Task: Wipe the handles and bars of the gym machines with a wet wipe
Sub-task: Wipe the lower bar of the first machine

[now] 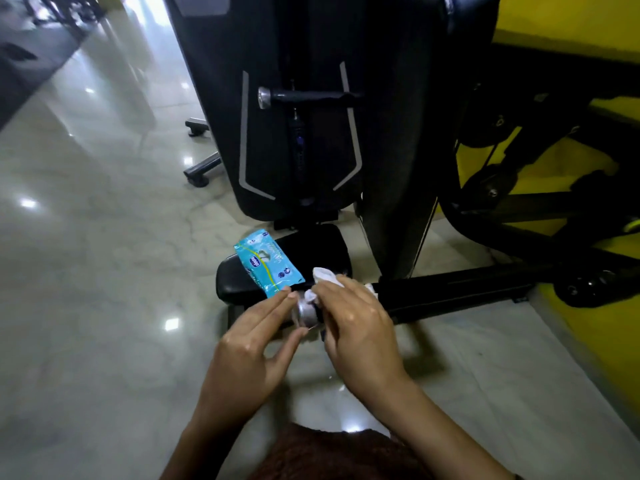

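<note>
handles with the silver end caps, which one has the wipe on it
The lower handle: the right hand holds the white wipe round it. The upper handle is bare.

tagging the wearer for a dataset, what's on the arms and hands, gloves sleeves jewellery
Nothing is worn on them. The left hand and right hand have no gloves, and no rings, watch or bands show on the fingers or wrists. The forearms are uncovered as far as the view shows. A dark reddish-brown garment sits at the bottom edge between the arms.
</note>
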The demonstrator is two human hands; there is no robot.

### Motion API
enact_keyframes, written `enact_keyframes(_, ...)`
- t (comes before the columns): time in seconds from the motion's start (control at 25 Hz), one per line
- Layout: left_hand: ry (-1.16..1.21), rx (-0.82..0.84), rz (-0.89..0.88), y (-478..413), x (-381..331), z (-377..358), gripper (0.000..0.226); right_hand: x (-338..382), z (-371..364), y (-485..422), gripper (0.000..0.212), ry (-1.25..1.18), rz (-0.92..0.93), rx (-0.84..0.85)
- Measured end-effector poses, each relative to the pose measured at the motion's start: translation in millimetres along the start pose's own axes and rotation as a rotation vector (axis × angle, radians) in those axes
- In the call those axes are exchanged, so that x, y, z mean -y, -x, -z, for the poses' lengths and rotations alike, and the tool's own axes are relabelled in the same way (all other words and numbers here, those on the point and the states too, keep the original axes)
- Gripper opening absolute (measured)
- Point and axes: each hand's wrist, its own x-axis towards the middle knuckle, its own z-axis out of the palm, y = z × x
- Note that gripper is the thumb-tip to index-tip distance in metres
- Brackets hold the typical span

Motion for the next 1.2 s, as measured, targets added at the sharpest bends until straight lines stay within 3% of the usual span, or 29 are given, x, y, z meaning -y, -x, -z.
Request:
enact_keyframes(0.16, 0.108, 0.011, 0.057, 4.1, 12.0, 11.1, 0.042, 13.5, -13.5, 15.6, 0.033, -0.048, 0.146, 0.076)
enact_keyframes(0.32, 0.135, 0.045, 0.001, 1.9, 11.9, 7.5, 0.046, -22.1, 6.7, 33.5, 0.035, 0.040, 0.356, 0.141)
enact_keyframes(0.48, 0.132, 0.094, -0.090, -6.2, 6.8, -1.6, 0.048, -63.2, 25.5, 50.7, 0.026, 0.196, 0.314, 0.105)
enact_keyframes(0.6, 0.132, 0.082, -0.087, -9.6, 0.9, -10.5, 0.044, -68.7, 34.6, 56.7, 0.027, 0.253, 0.228, -0.036)
enact_keyframes(0.84, 0.137, 0.030, -0.003, -5.2, -3.1, -18.8, 0.037, -40.1, -2.2, 46.3, 0.030, 0.055, 0.412, 0.057)
enact_keyframes(1.0, 0.136, 0.008, 0.023, -2.6, -7.5, -20.4, 0.036, -78.7, 16.3, 50.1, 0.016, 0.177, 0.503, -0.015)
enact_keyframes(1.2, 0.151, 0.058, 0.044, 0.7, -8.4, -18.2, 0.039, -79.4, 29.0, 68.7, 0.023, 0.211, 0.481, -0.054)
